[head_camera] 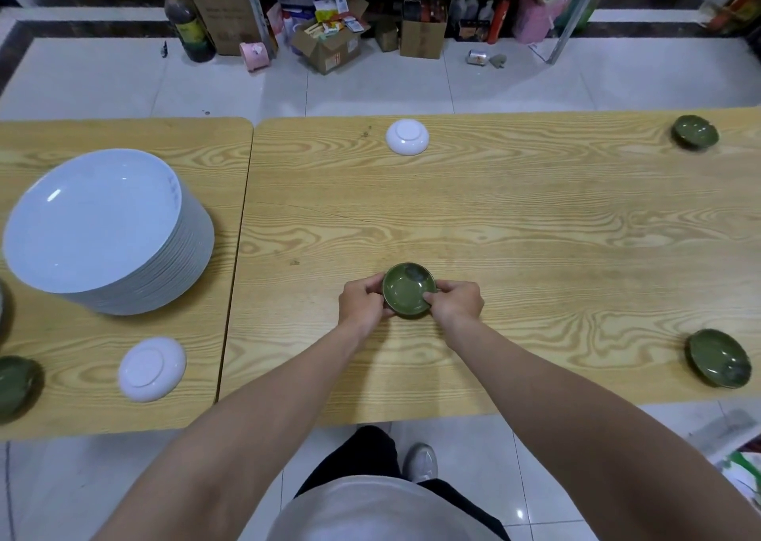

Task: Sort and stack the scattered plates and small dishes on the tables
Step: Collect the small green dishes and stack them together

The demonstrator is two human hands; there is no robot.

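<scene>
Glossy dark-green dish (409,289), upright near the table's (535,231) front edge; left hand (362,303) and right hand (457,303) pinch its rim, fingers curled.

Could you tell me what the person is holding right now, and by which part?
A small green dish, gripped at its rim on opposite sides by the left hand and right hand.

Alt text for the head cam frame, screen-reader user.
Seen from above, the left hand and right hand grip a small green dish at the middle of a wooden table. A stack of white plates stands on the adjoining table to the left; two overturned white dishes and three more green dishes lie scattered across both.
</scene>
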